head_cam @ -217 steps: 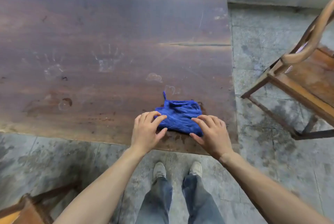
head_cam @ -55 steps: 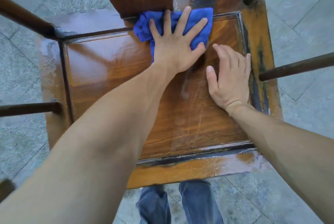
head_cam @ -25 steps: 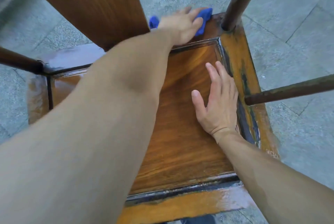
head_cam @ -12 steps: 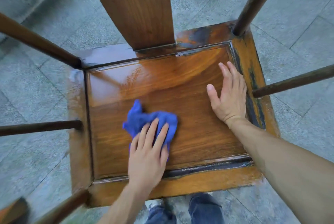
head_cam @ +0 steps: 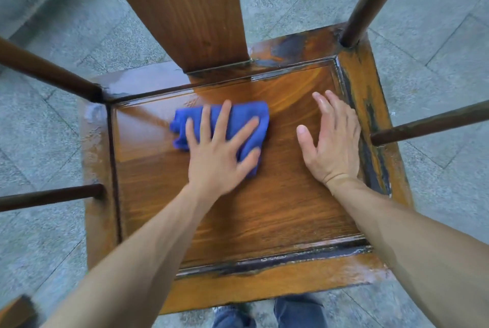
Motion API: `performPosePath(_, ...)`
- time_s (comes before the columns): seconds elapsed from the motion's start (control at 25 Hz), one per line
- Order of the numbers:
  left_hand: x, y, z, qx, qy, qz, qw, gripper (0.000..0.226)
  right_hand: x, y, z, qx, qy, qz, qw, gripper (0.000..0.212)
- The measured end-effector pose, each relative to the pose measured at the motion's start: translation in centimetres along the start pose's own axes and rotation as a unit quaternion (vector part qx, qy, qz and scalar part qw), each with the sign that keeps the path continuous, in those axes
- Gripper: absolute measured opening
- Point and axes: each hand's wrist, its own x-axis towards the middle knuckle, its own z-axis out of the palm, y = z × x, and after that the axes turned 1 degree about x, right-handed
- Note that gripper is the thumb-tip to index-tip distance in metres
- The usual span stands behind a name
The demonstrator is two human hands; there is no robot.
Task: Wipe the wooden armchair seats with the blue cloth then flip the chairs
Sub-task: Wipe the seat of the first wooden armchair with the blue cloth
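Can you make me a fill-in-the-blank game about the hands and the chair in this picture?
1. The left hand presses a cloth whose colour is ____.
2. The right hand lies flat on the seat and holds ____.
3. The cloth lies to the ____ of the right hand.
4. The seat is made of ____.

Missing words: blue; nothing; left; wood
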Motion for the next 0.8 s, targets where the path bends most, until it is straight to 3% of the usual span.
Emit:
performPosePath(0.08, 7.9, 4.0, -0.2, -0.011, 0.025, -0.022, 0.999, 0.059, 0.0, 0.1, 0.0, 0.003, 0.015, -0.005, 1.000, 0.064)
performPosePath(0.16, 12.2, 8.7, -0.4, -0.031, -0.008, -0.005, 0.999, 0.060, 0.2, 0.2, 0.0, 0.048, 0.033, 0.015, 0.998, 0.065)
performPosePath(0.28, 10.8, 11.7, 0.0, 0.015, -0.035, 0.093, 0.995, 0.064, 1.7, -0.6, -1.0, 0.233, 0.080, 0.124, 0.961, 0.069)
performPosePath(0.32, 8.7, 12.4, 0.2, 0.009, -0.035, 0.117, 0.992, 0.067, 2.5, -1.0, -1.7, 0.240, 0.085, 0.164, 0.953, 0.067)
performPosePath(0.36, 6.0, 13.3, 0.5, -0.012, -0.030, 0.133, 0.991, 0.068, 3.3, -1.5, -2.6, 0.189, 0.059, 0.188, 0.962, 0.063)
performPosePath(0.44, 0.1, 15.7, 1.5, -0.061, -0.002, 0.165, 0.984, 0.061, 4.8, -2.4, -4.0, 0.021, -0.083, 0.159, 0.984, 0.052)
performPosePath(0.52, -5.4, 18.2, 2.6, -0.098, 0.008, 0.225, 0.969, 0.052, 5.9, -3.5, -5.2, -0.075, -0.253, 0.082, 0.961, 0.048)
performPosePath(0.6, -10.1, 18.5, 3.6, -0.111, 0.004, 0.261, 0.959, 0.052, 5.6, -4.2, -5.7, -0.101, -0.360, 0.021, 0.927, 0.047)
performPosePath(0.72, -15.1, 14.0, 4.4, -0.069, 0.008, 0.268, 0.961, 0.057, 3.0, -3.6, -5.6, -0.092, -0.372, 0.032, 0.923, 0.050)
performPosePath(0.8, -18.3, 8.7, 4.1, -0.040, 0.011, 0.212, 0.976, 0.060, -0.2, -3.9, -5.0, -0.114, -0.331, 0.045, 0.936, 0.053)
